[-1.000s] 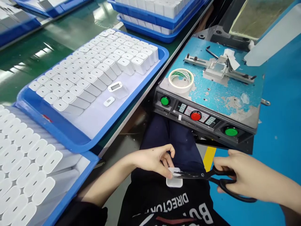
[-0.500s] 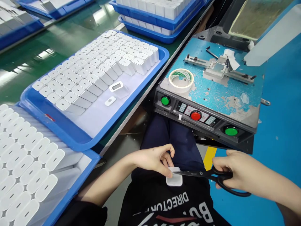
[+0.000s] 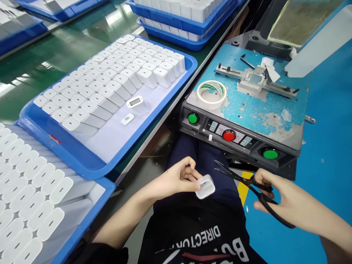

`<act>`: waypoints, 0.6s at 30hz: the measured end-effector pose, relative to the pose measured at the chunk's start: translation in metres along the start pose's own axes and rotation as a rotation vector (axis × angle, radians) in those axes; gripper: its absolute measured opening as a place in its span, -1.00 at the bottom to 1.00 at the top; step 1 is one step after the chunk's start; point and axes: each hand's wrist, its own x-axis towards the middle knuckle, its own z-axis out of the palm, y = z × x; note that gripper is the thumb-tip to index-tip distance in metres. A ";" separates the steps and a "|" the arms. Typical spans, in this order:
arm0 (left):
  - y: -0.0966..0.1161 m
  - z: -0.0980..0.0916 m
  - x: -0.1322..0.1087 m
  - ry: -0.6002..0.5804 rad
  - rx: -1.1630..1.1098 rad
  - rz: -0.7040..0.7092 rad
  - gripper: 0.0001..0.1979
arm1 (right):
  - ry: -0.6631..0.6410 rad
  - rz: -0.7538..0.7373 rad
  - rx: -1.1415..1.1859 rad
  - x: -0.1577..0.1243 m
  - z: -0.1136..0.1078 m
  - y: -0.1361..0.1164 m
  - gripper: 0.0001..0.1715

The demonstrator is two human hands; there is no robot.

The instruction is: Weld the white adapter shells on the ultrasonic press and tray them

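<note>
Above my lap, my left hand (image 3: 183, 178) pinches a small white rounded-rectangular piece (image 3: 206, 187) between thumb and fingers. It looks like a shallow hollow cap or sleeve, tilted with one face toward me. My right hand (image 3: 277, 196) has its fingers in the handles of black scissors (image 3: 244, 180). The scissor blades are parted and point up and left, clear of the white piece. In the blue tray (image 3: 110, 167) to the left stand rows of white rounded casings (image 3: 96, 98). A casing with an open top slot (image 3: 135, 102) and a small white end piece (image 3: 127, 119) lie apart from the rows.
A machine bed (image 3: 247, 110) with a metal fixture (image 3: 254, 79) stands ahead on the right. It carries a tape roll (image 3: 211, 91), a red button (image 3: 229, 135) and green buttons. A second tray (image 3: 103, 190) of casings is at lower left; stacked trays (image 3: 176, 38) stand at the back.
The scissors have come away from the white piece to the right, and their blades have opened. My left hand has risen slightly and turned the piece.
</note>
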 end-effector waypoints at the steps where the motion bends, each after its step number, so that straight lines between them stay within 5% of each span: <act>1: 0.002 0.002 -0.002 0.046 -0.030 0.049 -0.52 | -0.002 -0.003 0.006 -0.003 0.001 -0.001 -0.63; 5: 0.008 0.010 -0.008 0.156 -0.079 0.172 -0.54 | 0.000 -0.026 0.034 -0.011 0.004 -0.010 -0.66; 18: 0.013 0.018 -0.014 0.134 -0.078 0.187 -0.55 | 0.010 -0.034 -0.057 -0.014 -0.001 -0.024 -0.58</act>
